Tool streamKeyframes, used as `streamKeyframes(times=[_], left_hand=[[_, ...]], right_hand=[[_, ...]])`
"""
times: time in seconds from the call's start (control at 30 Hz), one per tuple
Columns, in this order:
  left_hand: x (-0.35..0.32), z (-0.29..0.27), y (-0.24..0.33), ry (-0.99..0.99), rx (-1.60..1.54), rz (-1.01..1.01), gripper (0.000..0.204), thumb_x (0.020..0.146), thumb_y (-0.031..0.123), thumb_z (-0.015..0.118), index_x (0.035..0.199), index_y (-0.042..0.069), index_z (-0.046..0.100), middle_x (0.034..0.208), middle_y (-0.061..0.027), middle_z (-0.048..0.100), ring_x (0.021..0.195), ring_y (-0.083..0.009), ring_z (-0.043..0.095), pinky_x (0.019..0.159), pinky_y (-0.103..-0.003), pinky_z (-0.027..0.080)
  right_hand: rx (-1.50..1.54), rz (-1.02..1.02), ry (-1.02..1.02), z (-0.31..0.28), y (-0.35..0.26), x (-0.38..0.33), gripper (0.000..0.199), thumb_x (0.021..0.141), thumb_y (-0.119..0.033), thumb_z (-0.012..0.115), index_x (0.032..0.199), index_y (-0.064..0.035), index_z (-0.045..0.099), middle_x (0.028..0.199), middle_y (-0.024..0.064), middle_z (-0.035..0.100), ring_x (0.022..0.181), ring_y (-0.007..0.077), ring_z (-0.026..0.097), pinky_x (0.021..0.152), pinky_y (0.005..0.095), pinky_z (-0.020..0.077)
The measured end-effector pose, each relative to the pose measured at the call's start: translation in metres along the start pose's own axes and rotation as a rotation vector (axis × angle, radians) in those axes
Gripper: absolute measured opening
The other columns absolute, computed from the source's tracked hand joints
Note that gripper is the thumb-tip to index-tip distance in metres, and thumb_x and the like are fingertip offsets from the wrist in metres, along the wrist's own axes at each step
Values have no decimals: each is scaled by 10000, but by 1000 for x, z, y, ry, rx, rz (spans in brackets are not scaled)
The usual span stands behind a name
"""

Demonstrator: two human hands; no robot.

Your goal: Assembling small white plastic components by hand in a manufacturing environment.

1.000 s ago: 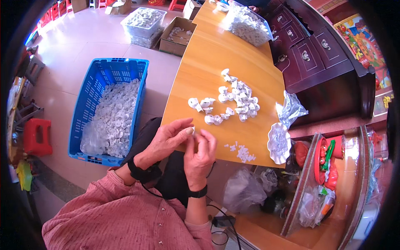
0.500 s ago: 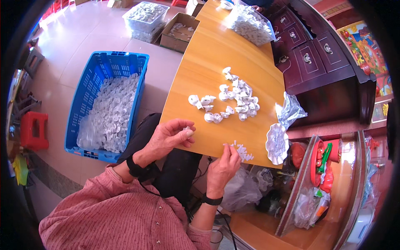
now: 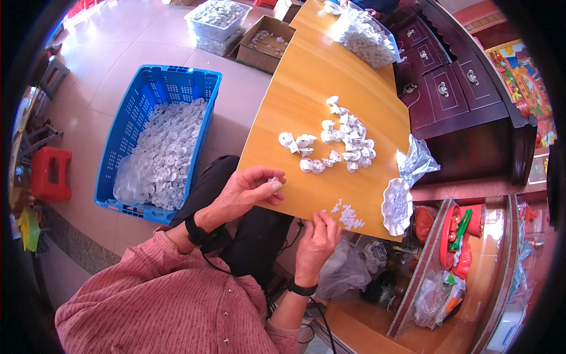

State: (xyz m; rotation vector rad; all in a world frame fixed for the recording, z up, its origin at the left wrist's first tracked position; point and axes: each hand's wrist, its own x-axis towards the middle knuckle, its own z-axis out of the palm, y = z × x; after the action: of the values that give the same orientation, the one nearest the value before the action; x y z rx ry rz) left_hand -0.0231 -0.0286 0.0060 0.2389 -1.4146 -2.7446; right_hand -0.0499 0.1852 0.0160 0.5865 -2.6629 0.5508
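Note:
My left hand (image 3: 250, 190) holds a small white plastic part (image 3: 274, 180) between thumb and fingers, at the near edge of the wooden table (image 3: 306, 82). My right hand (image 3: 317, 239) rests at the table's near corner, fingertips reaching toward a little heap of tiny white pieces (image 3: 348, 215); whether it pinches one I cannot tell. A larger scatter of white round parts (image 3: 339, 138) lies in the middle of the table, beyond both hands.
A blue crate (image 3: 156, 135) filled with white parts stands on the floor to my left. A plastic bag of small parts (image 3: 401, 197) sits at the table's right edge. Further off are a clear bag (image 3: 368, 38), a cardboard box (image 3: 265, 44) and a dark cabinet (image 3: 466, 100).
My hands were together in front of me; the right hand has moved away to the right and down, toward the tiny pieces. The left hand stays holding its part.

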Motion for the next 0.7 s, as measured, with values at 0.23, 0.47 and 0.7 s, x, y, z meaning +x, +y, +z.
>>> streamKeyframes(times=[0.23, 0.47, 0.7], left_hand=[[-1, 1, 1, 6, 30, 5, 311, 1002, 165, 637, 1255, -14, 606, 1080, -73, 673, 928, -142, 697, 823, -281, 599], [1, -4, -5, -5, 65, 16, 308, 1008, 157, 623, 1268, -5, 600, 1172, -86, 665, 933, -168, 703, 824, -315, 609], [-1, -4, -3, -8, 56, 22, 319, 1010, 171, 623, 1277, -2, 603, 1177, -84, 666, 928, -162, 704, 815, -305, 605]], right_hand=[[187, -3, 58, -2, 6, 2, 141, 804, 28, 725, 940, -11, 728, 960, 116, 675, 935, 321, 630, 830, 415, 517], [237, 22, 25, -3, 9, 12, 77, 821, 42, 704, 890, 23, 675, 932, 128, 683, 901, 305, 650, 811, 385, 524], [542, 357, 117, 8, 6, 16, 68, 975, -48, 592, 996, 5, 628, 873, 76, 656, 770, 164, 620, 687, 295, 501]])
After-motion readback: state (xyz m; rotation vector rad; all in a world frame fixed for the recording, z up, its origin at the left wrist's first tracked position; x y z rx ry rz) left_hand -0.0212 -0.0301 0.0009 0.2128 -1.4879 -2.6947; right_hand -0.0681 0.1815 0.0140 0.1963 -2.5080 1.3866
